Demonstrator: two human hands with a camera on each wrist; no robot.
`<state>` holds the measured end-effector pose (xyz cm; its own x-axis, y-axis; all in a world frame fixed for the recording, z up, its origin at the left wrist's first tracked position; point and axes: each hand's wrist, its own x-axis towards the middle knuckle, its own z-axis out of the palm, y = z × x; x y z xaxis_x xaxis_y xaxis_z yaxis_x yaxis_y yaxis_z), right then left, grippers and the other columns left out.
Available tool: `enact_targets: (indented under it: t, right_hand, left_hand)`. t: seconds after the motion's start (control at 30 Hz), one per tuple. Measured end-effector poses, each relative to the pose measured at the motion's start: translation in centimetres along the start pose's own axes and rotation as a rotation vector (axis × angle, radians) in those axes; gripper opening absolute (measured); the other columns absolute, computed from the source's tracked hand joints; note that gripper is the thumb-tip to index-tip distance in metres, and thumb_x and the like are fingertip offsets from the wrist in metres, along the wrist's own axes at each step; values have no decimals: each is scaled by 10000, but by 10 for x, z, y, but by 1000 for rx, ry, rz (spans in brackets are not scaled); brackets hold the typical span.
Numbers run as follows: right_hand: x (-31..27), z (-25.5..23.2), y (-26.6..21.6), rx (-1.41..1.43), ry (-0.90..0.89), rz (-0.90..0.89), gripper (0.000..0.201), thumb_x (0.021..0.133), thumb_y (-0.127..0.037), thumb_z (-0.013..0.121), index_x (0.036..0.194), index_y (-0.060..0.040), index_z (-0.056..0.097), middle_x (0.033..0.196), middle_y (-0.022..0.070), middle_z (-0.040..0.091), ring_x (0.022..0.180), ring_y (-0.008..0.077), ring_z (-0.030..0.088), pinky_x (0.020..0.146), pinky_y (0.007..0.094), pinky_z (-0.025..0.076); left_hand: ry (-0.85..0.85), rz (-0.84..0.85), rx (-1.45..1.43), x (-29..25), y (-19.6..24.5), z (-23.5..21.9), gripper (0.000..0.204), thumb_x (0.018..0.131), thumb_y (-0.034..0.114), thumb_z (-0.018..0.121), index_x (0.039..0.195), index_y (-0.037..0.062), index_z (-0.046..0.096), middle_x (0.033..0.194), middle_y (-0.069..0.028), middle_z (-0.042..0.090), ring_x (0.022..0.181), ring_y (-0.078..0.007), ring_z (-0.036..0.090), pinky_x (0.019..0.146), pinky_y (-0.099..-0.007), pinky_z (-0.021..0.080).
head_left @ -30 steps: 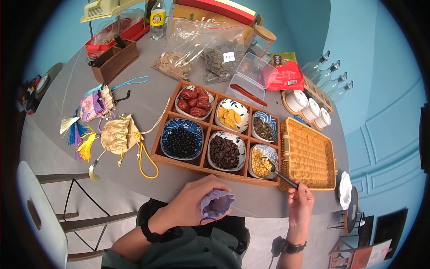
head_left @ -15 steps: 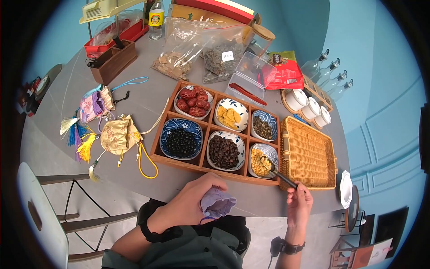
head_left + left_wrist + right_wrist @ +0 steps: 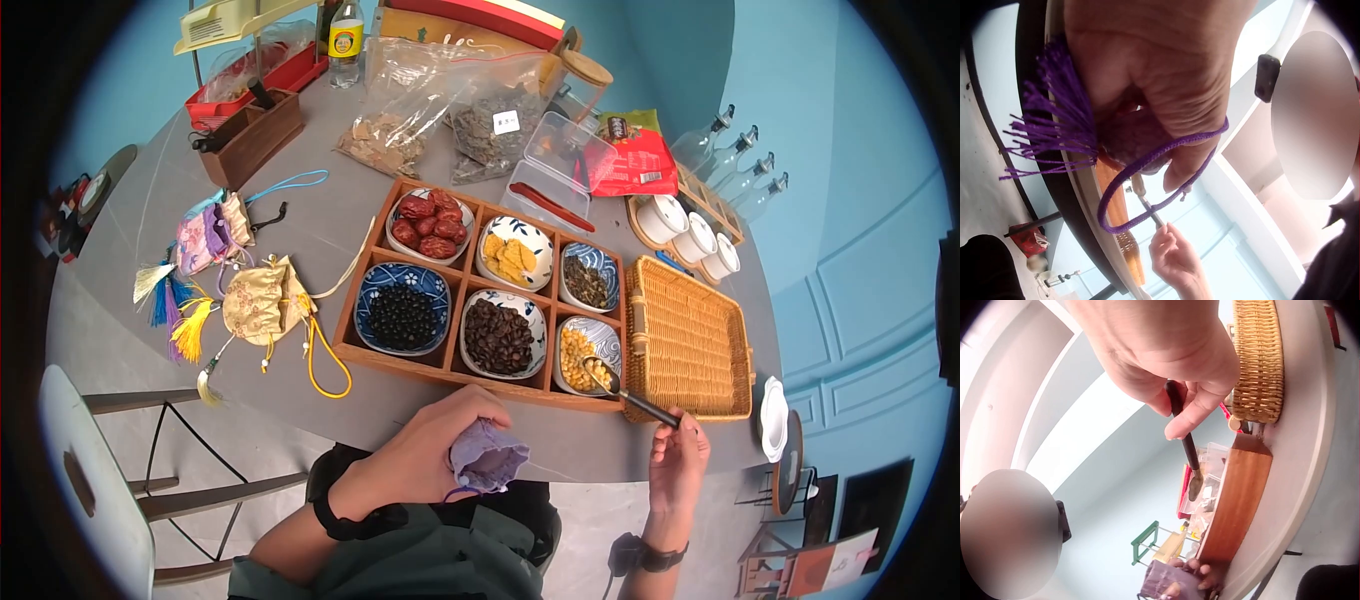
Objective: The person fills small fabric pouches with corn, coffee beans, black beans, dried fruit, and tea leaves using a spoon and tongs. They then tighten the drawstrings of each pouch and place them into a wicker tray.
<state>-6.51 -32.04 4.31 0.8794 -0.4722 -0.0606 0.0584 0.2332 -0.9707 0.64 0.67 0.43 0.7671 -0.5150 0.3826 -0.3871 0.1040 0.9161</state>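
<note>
My left hand (image 3: 425,445) grips a small purple drawstring pouch (image 3: 488,458) at the table's front edge, its mouth open and facing up. A purple cord (image 3: 1141,164) loops below that hand, and a purple tassel (image 3: 1063,112) hangs beside it. In my right hand (image 3: 680,455) a spoon (image 3: 650,407) with a dark handle is pinched near the handle's end. Its bowl, with yellow kernels in it, is over the small dish (image 3: 606,340) of yellow kernels. That dish sits in the front right compartment of a wooden divided box (image 3: 440,376).
Other compartments hold dishes of red dates (image 3: 432,225), black beans (image 3: 400,312), dark brown seeds (image 3: 503,338) and yellow pieces (image 3: 513,258). A wicker basket (image 3: 690,340) adjoins the box's right side. Brocade pouches (image 3: 265,300) lie to the left; plastic bags (image 3: 490,125) stand behind.
My right hand has drawn slightly to the right, and the spoon has shifted with it, its bowl lifted a little over the yellow kernels. The left hand and pouch stay nearly still.
</note>
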Motion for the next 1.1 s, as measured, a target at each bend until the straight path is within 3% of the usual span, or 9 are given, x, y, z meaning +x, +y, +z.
enact_targets:
  t: [0.27, 0.37, 0.53, 0.67, 0.83, 0.9, 0.97, 1.03, 1.1]
  right_hand:
    - [-46, 20, -23, -11, -100, -43, 313, 987, -237, 682, 994, 75, 666, 674, 162, 684, 455, 165, 597, 406, 249, 486]
    - [-61, 27, -29, -50, -163, -17, 320, 985, -233, 685, 974, 86, 667, 683, 179, 688, 461, 180, 608, 404, 265, 491]
    - [-73, 38, -33, -148, -283, -28, 298, 988, -194, 694, 1025, 102, 692, 749, 206, 722, 554, 189, 672, 515, 289, 557]
    - [-77, 53, -37, -310, -282, -32, 233, 967, -122, 723, 1042, 98, 714, 796, 191, 743, 628, 184, 712, 595, 291, 601]
    - [-77, 67, -37, -497, -363, -141, 213, 936, -103, 748, 1049, 75, 723, 818, 172, 751, 646, 190, 722, 605, 289, 594]
    - [-72, 67, -35, -852, -528, -584, 222, 935, -163, 746, 949, 55, 707, 734, 146, 722, 581, 190, 698, 551, 282, 558]
    - [-76, 78, -42, -927, -543, -662, 167, 874, -120, 776, 945, 23, 728, 757, 115, 727, 597, 204, 702, 559, 289, 550]
    - [-79, 86, -46, -1141, -660, -945, 168, 800, -83, 801, 941, -8, 747, 811, 86, 732, 637, 216, 699, 575, 293, 548]
    - [-82, 90, -45, -1144, -685, -969, 214, 739, -67, 831, 938, -37, 759, 853, 56, 726, 662, 213, 680, 579, 293, 537]
  left_hand:
    - [7, -30, 46, 0, 1, 2, 566, 679, 95, 910, 1145, 71, 589, 1100, -120, 634, 989, -304, 654, 874, -354, 516]
    - [13, -33, 69, 1, 3, 1, 592, 658, 109, 918, 1147, 71, 586, 1104, -124, 635, 1001, -320, 656, 881, -369, 519]
    - [-1, -49, 53, 0, 2, 1, 620, 639, 114, 920, 1157, 75, 580, 1110, -122, 636, 1013, -329, 657, 889, -378, 522]
    - [-13, -59, 57, 0, 3, 1, 617, 644, 115, 920, 1158, 76, 581, 1111, -120, 638, 1020, -328, 658, 892, -376, 523]
    - [-22, -62, 81, -1, 0, 2, 629, 632, 111, 933, 1154, 80, 584, 1108, -117, 650, 1018, -325, 667, 899, -379, 529]
    - [-19, -58, 79, 0, 1, 2, 630, 642, 81, 919, 1167, 74, 571, 1104, -124, 639, 1018, -345, 658, 887, -394, 530]
    - [-15, -51, 79, 1, 3, 2, 631, 653, 52, 905, 1180, 68, 559, 1100, -130, 627, 1018, -365, 648, 876, -409, 531]
    - [-11, -69, 68, 1, 4, 1, 656, 641, 52, 906, 1196, 70, 557, 1104, -139, 646, 1031, -378, 657, 878, -413, 536]
    - [-21, -82, 62, 1, 4, 0, 667, 641, 65, 911, 1205, 71, 555, 1118, -142, 655, 1042, -384, 660, 885, -413, 538]
